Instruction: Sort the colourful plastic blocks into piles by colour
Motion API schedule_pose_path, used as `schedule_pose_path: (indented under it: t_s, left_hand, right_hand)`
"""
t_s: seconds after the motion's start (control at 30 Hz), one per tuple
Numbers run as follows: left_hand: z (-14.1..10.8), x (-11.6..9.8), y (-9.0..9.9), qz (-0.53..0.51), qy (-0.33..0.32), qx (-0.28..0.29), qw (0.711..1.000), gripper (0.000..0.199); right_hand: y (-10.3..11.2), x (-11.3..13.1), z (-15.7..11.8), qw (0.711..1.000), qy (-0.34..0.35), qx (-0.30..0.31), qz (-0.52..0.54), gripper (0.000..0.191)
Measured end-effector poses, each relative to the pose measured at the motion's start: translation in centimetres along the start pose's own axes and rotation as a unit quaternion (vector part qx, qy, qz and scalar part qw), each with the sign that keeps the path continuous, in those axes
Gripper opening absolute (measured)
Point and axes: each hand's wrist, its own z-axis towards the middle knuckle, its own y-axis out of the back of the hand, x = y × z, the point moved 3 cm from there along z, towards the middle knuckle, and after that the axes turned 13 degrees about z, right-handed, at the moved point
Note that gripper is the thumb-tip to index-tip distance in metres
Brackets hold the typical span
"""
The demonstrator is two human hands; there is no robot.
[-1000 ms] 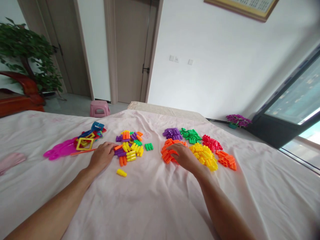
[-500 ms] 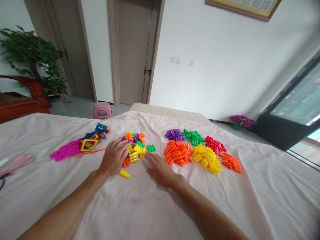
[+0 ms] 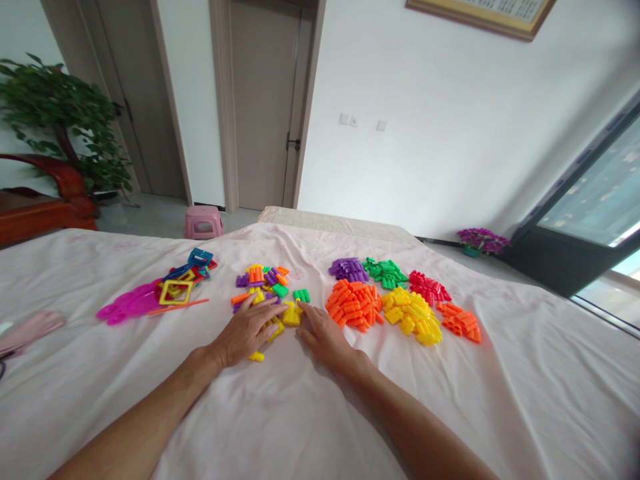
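Note:
My left hand [image 3: 249,331] lies spread over the near side of a mixed pile of purple, orange, yellow and green plastic pieces [image 3: 256,275], its fingers on yellow ones. At the pile's right edge, my right hand [image 3: 323,331] has its fingertips against some yellow pieces [image 3: 291,315], fingers stretched out. Just beyond those fingers are green pieces [image 3: 301,295]. One yellow piece [image 3: 257,357] shows partly below my left hand. Sorted heaps stand to the right: orange [image 3: 354,305], yellow [image 3: 413,315], purple [image 3: 349,269], green [image 3: 385,273], red [image 3: 429,287] and a smaller orange one [image 3: 459,322].
On the left of the cloth-covered surface [image 3: 280,427] lie a magenta tray [image 3: 133,302], colourful frames [image 3: 176,292], an orange stick [image 3: 179,307] and a pink cloth item [image 3: 37,332]. A pink stool [image 3: 204,222] stands beyond the surface.
My left hand has moved right and nearer, over the yellow pieces, which have shifted and spread. It now partly covers the loose yellow piece. My right hand has stayed almost in place.

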Motion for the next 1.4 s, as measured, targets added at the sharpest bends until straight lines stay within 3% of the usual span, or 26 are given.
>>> schedule_pose_path:
  t_s: [0.1, 0.27, 0.4, 0.6, 0.9, 1.13, 1.27, 1.4]
  left_hand:
    - [0.1, 0.1, 0.3, -0.018, 0.025, -0.032, 0.999, 0.044]
    - [-0.3, 2.5, 1.3, 0.028, 0.137, -0.188, 0.972, 0.036]
    - [-1.0, 4.9, 1.7, 0.078, 0.24, -0.223, 0.942, 0.033]
    - [-1.5, 6.6, 1.8, 0.082, 0.342, -0.173, 0.92, 0.036]
    - [-1.6, 6.8, 1.5, 0.08, 0.362, -0.103, 0.923, 0.04]
    - [-1.6, 7.2, 1.1, 0.067, 0.364, -0.073, 0.926, 0.04]
    - [-1.7, 7.4, 0.9, 0.06, 0.371, -0.058, 0.925, 0.042]
    - [-1.9, 7.6, 0.8, 0.058, 0.376, -0.048, 0.924, 0.042]
  right_hand:
    - [0.1, 0.2, -0.2, 0.999, -0.009, -0.009, -0.03, 0.053]
    - [0.4, 1.2, -0.5, 0.993, -0.002, -0.039, -0.11, 0.047]
    - [-0.2, 2.5, -0.3, 0.987, 0.036, 0.009, -0.154, 0.047]
    - [-0.3, 3.5, -0.3, 0.979, 0.016, 0.071, -0.192, 0.031]
    - [1.2, 5.0, -1.5, 0.967, -0.014, 0.089, -0.237, 0.041]
    - [3.0, 4.6, -1.8, 0.971, -0.06, 0.112, -0.2, 0.04]
    - [6.3, 4.5, -1.5, 0.989, -0.055, 0.054, -0.123, 0.026]
    - [12.2, 2.5, -1.3, 0.991, -0.058, -0.099, -0.069, 0.02]
